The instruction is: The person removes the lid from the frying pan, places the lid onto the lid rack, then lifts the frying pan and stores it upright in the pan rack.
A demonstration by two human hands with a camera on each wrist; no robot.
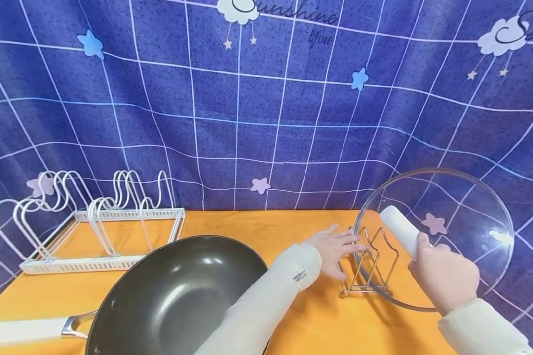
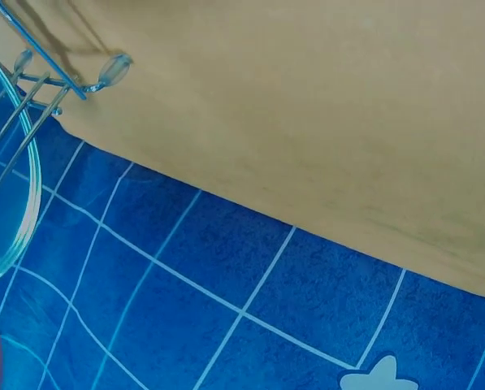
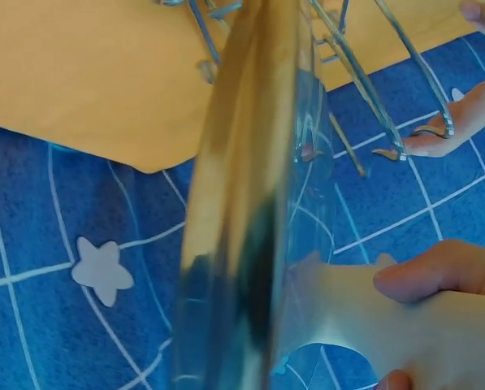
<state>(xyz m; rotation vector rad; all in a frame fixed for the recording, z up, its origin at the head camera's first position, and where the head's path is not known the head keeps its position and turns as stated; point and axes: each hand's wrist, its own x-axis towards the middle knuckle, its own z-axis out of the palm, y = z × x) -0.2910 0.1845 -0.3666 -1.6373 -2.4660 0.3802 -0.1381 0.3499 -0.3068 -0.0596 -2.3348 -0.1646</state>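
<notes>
My right hand [image 1: 446,273] grips the white handle [image 1: 399,229] of a large round glass lid [image 1: 479,217]. The lid stands on edge, its lower left part overlapping a small metal wire rack [image 1: 373,288]. In the right wrist view the lid's rim [image 3: 242,203] appears edge-on beside the rack wires. My left hand [image 1: 335,249] reaches to the rack's left side with fingers spread, fingertips at its top wires. The left wrist view catches the rack's foot [image 2: 114,69] and a curve of the lid rim.
A dark wok [image 1: 195,296] with a white handle [image 1: 24,331] lies at front left, partly behind my left sleeve. Behind it stands a white wire rack [image 1: 102,264] with several loops. A blue gridded curtain [image 1: 257,138] hangs behind the orange tabletop [image 1: 293,219].
</notes>
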